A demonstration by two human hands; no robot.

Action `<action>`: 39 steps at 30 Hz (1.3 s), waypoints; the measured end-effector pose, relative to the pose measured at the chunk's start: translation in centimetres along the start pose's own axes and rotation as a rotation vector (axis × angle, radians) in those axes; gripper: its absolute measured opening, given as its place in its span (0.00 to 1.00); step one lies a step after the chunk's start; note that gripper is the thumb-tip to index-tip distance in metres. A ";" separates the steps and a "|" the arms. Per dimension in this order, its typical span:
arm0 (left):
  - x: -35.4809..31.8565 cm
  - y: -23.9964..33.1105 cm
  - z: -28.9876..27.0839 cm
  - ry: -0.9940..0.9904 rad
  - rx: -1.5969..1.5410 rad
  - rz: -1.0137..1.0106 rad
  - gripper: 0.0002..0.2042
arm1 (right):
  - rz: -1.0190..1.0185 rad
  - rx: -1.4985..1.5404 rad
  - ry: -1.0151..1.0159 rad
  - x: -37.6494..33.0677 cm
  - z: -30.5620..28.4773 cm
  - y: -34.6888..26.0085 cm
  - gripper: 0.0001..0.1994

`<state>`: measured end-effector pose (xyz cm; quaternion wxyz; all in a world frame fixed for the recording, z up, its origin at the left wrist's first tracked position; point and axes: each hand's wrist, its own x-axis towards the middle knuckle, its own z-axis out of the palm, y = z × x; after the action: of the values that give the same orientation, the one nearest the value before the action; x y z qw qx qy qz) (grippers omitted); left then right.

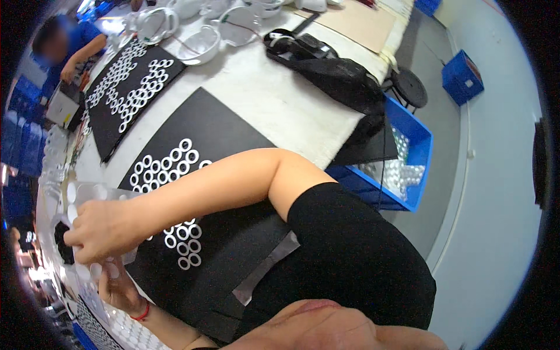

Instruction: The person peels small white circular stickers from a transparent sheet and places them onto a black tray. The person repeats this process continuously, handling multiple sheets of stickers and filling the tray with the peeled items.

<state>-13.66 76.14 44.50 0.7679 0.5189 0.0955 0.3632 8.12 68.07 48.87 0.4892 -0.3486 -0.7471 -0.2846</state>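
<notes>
- Spanning everything beyond the grip, the white table (280,99) carries a black bag (332,76) far off. Its long edge falls away to a blue bin (417,146) of clear parts, well apart from both hands.
- Lying just past the knuckles, the black mat (227,134) bears a cluster of white rings (169,163). A second ring-covered mat (116,116) lies farther on, toward a co-worker's sleeve (87,41).
- Held at the grip itself, the translucent backing sheet (87,192), punched with round openings, overlaps the near edge of the mat.
- The right hand (102,230) reaches across the body. Its fingertips (69,238) are pinched together on the sheet beside a dark opening.
- The left hand (119,289), with a red band at the wrist, sits under the sheet. Its fingers are hidden, so whether they close on it cannot be told.
- Step in hand, as a judgement: one piece is being worked loose from the sheet while the lower hand steadies it.
- The next move would call for a clean lift off the sheet, then a short carry to bare mat beside the rings without brushing those already set.
- Open room: bare mat lies on the body side of the grip. The table rim crowds the grip's outer side, and the crossed forearm hides part of the cluster.
</notes>
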 end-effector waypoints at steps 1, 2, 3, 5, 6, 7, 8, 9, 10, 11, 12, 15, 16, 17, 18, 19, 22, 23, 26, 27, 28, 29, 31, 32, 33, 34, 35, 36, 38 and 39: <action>0.2 0.0 2.6 -0.213 -0.156 -0.011 0.23 | 0.011 0.061 -0.027 0.2 -0.8 -0.2 0.06; 0.0 0.1 2.5 -0.143 -0.119 0.009 0.23 | 0.036 0.079 -0.060 0.4 -0.9 -0.3 0.06; 0.0 0.2 2.4 -0.082 -0.083 0.021 0.23 | 0.065 0.088 -0.090 0.5 -1.1 -0.2 0.06; 0.1 -0.1 2.4 0.078 0.019 0.073 0.22 | 0.088 0.105 -0.097 0.3 -1.8 -0.1 0.07; 0.4 -0.3 2.8 0.046 0.043 0.068 0.21 | 0.083 0.095 -0.093 0.2 -1.8 0.0 0.07; 0.4 -0.2 3.5 0.027 0.077 0.064 0.21 | 0.078 0.099 -0.083 0.0 -1.4 0.0 0.07; 0.5 0.0 3.9 0.007 0.110 0.058 0.21 | 0.074 0.103 -0.074 -0.1 -1.2 0.0 0.07; 0.1 0.0 3.7 0.044 0.049 0.049 0.19 | 0.061 0.108 -0.082 -0.2 -1.0 0.0 0.06; -0.1 0.0 3.5 0.036 0.042 0.049 0.19 | 0.060 0.121 -0.080 -0.2 -0.9 -0.1 0.06; -0.1 -0.1 3.3 0.028 0.035 0.049 0.19 | 0.059 0.133 -0.078 -0.3 -0.8 -0.2 0.05; 0.2 0.1 3.3 0.015 0.027 0.054 0.18 | 0.052 0.140 -0.077 -0.2 -0.9 -0.1 0.05; 0.3 -0.4 5.9 0.140 0.165 0.105 0.17 | 0.071 0.177 -0.028 -0.3 -0.4 -0.1 0.05; 0.2 -0.3 5.9 0.158 0.230 0.125 0.17 | 0.072 0.212 -0.013 -0.2 -0.3 -0.1 0.05; 0.1 -0.6 4.7 0.186 0.274 0.109 0.16 | 0.101 0.229 -0.036 -0.1 -0.3 -0.1 0.05; 0.3 -0.7 5.2 0.177 0.292 0.126 0.16 | 0.133 0.263 -0.034 -0.3 -0.3 -0.1 0.05; 0.4 -1.0 5.4 0.161 0.243 0.132 0.17 | 0.144 0.271 -0.067 -0.4 -0.3 -0.1 0.06; 0.7 -1.1 5.5 0.166 0.250 0.117 0.22 | 0.179 0.327 -0.052 -0.5 0.2 0.3 0.05; 0.4 -0.8 5.6 0.137 0.207 0.062 0.22 | 0.199 0.345 -0.050 -0.4 0.5 0.0 0.05; 0.8 -0.8 7.3 0.153 0.168 0.131 0.20 | 0.208 0.352 -0.066 -0.3 0.1 0.0 0.07; 1.0 -1.0 6.9 0.150 0.215 0.136 0.19 | 0.235 0.355 -0.096 -0.1 -0.3 0.0 0.08; 1.2 -0.9 6.7 0.111 0.247 0.136 0.20 | 0.264 0.352 -0.128 -0.1 -0.5 0.0 0.09; 1.4 -0.9 6.8 0.110 0.290 0.176 0.20 | 0.275 0.360 -0.124 -0.1 -0.3 -0.1 0.10; 1.4 -0.8 6.9 0.106 0.325 0.206 0.20 | 0.320 0.413 -0.161 0.2 -0.6 -0.1 0.08; 1.2 -0.6 6.9 0.110 0.320 0.203 0.21 | 0.330 0.429 -0.174 0.4 -0.5 -0.1 0.08; 1.1 -0.6 6.9 0.100 0.308 0.192 0.21 | 0.321 0.429 -0.166 0.3 -0.4 -0.1 0.08; 1.1 -0.6 6.8 0.110 0.320 0.198 0.20 | 0.312 0.427 -0.158 0.3 -0.3 -0.1 0.07; 1.0 -0.5 6.8 0.119 0.332 0.203 0.20 | 0.304 0.423 -0.150 0.3 -0.2 -0.1 0.07; 1.0 -0.6 6.8 0.123 0.339 0.206 0.20 | 0.302 0.424 -0.145 0.3 -0.2 -0.1 0.07; 1.1 -0.7 7.0 0.138 0.395 0.257 0.19 | 0.298 0.423 -0.135 0.2 0.0 -0.3 0.07; 1.2 -0.7 7.1 0.145 0.424 0.286 0.19 | 0.296 0.416 -0.131 0.2 0.0 -0.4 0.07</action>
<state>-8.82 71.62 47.33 0.5741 0.6490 0.1500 0.4761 7.74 67.91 49.04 0.5372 -0.3639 -0.7604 -0.0268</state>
